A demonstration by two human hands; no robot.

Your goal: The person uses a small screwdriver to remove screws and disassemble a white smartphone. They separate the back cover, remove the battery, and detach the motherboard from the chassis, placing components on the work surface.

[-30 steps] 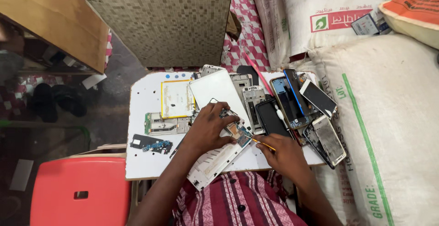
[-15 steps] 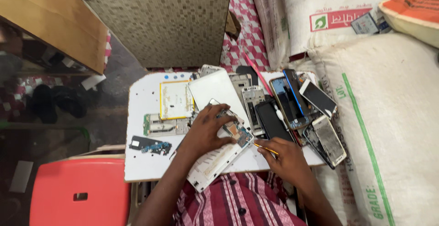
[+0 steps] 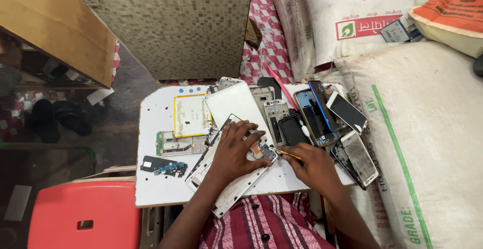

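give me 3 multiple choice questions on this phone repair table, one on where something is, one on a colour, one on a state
1. Where does the heap of phones lie on the white table?
A. its right side
B. its left edge
C. under it

2. What colour is the chair at lower left?
A. blue
B. red
C. green

3. What is the left hand doing?
A. hanging off the table
B. lifting a sack
C. pressing flat on the opened phone

Answers:
1 A, the phones pile up beside the sack.
2 B, its seat is plain red.
3 C, the palm lies on the phone while the right hand holds a thin tool to it.
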